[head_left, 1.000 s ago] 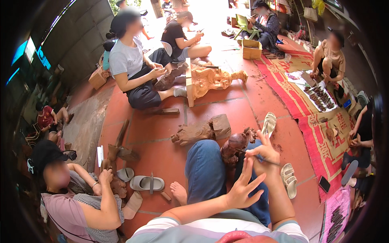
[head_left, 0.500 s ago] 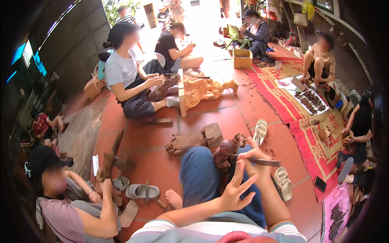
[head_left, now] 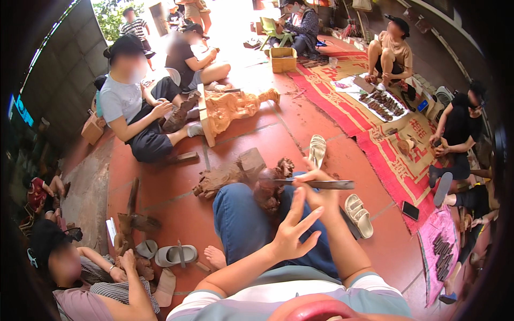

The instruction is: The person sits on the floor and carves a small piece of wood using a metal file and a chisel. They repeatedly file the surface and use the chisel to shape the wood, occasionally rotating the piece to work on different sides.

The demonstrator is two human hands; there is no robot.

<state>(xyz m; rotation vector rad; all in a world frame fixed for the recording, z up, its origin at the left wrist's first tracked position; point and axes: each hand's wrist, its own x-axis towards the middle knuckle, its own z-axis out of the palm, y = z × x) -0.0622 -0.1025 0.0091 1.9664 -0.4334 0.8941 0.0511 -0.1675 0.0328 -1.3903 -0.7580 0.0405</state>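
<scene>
Holds in the right hand (head_left: 324, 199), near the middle of the frame, a long dark tool (head_left: 338, 185); grip narrow, closed on its shank, some fingers hidden. Slants the right forearm up and leftward from the lower edge, right of centre. Sets the tool nearly level, one end pointing right, the other at a dark carved figure (head_left: 267, 199). Has the carved figure between the knees of blue jeans (head_left: 243, 219), at frame centre. Angles the left forearm up and rightward from the lower edge. Fans the left hand (head_left: 289, 232) below the tool: grip wide, two fingers upward, others rightward; cannot tell whether fingertips touch the tool. Includes also: rough wooden block (head_left: 251, 161), left of the figure; beige sandal (head_left: 360, 216), right of the right forearm; black phone (head_left: 410, 210), farther right.
</scene>
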